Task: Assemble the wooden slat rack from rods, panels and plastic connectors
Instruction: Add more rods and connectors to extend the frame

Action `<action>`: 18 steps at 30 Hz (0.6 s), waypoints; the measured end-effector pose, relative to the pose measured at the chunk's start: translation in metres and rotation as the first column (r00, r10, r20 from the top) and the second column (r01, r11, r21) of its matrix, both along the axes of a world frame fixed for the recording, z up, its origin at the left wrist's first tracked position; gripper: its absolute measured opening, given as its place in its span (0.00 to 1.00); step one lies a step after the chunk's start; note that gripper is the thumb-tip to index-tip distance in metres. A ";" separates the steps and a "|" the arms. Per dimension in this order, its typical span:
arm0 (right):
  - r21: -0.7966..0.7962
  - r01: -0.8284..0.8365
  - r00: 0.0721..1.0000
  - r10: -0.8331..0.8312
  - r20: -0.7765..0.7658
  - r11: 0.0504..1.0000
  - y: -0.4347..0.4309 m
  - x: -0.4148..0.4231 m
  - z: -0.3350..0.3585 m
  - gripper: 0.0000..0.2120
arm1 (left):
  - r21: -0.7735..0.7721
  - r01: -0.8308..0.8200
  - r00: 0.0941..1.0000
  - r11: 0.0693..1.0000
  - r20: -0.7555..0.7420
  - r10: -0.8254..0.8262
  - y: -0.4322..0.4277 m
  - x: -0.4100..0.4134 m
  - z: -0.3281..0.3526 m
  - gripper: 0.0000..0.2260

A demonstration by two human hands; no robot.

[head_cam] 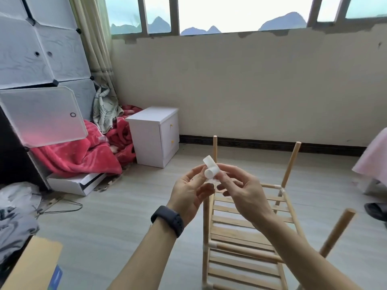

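Roughly halfway, I would judge: the rack (240,229) stands on the floor towards its right side, with two slat panels (238,222) already fixed one below the other and white corner joints (212,245) tying them to the uprights. Above it the left hand (189,193), a dark band on its wrist, and the right hand (240,191) meet in mid-air, and each pinches the same white plastic connector (210,170) between thumb and fingertips, so both grips are closed on it and it touches no rod yet. Three rods (292,164) rise bare-topped from the frame, one at the far left corner, one at the far right, one at the near right; the top of the near left one is hidden behind the hands. What is left, it seems, is to cap those tops with connectors like this one and add whatever tier goes above; no spare panels or rods show. Around the work, a frosted cube cabinet (41,49) fills the left edge with one door hanging open, a cardboard box (31,262) sits at the near left corner, a wire hanger (62,208) lies on the floor (117,216), and a red blanket (83,151) spills beside a white nightstand (155,137) against the far wall. At the right edge are a pink cloth (374,160) and a dark shoe (377,210). None of it crowds the rack; only the hands themselves block the near left post.
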State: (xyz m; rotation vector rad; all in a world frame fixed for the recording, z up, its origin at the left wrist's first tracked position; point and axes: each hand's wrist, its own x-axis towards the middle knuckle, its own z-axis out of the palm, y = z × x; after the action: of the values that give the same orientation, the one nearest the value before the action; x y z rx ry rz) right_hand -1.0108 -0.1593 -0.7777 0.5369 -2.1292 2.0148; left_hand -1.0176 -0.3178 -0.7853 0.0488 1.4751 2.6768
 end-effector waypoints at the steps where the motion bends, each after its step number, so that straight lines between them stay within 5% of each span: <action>1: 0.002 0.019 1.000 -0.019 -0.007 1.000 0.000 -0.001 -0.002 0.11 | -0.042 -0.028 1.000 0.999 0.001 0.028 0.000 0.000 -0.001 0.19; 11: 0.114 -0.060 0.997 0.053 0.062 0.992 0.001 -0.006 -0.011 0.28 | -0.407 -0.213 0.976 0.888 -0.045 0.213 -0.005 -0.004 -0.008 0.25; 18: -0.065 -0.092 0.972 0.104 0.210 0.994 -0.008 -0.009 -0.014 0.20 | -0.496 -0.310 0.946 0.811 -0.078 0.314 -0.009 -0.008 -0.008 0.26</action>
State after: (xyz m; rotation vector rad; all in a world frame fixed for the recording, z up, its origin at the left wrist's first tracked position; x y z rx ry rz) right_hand -1.0193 -0.1674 -0.7921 0.4438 -2.1959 2.2715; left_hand -1.0253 -0.3273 -0.7934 -0.2628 2.3086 2.3940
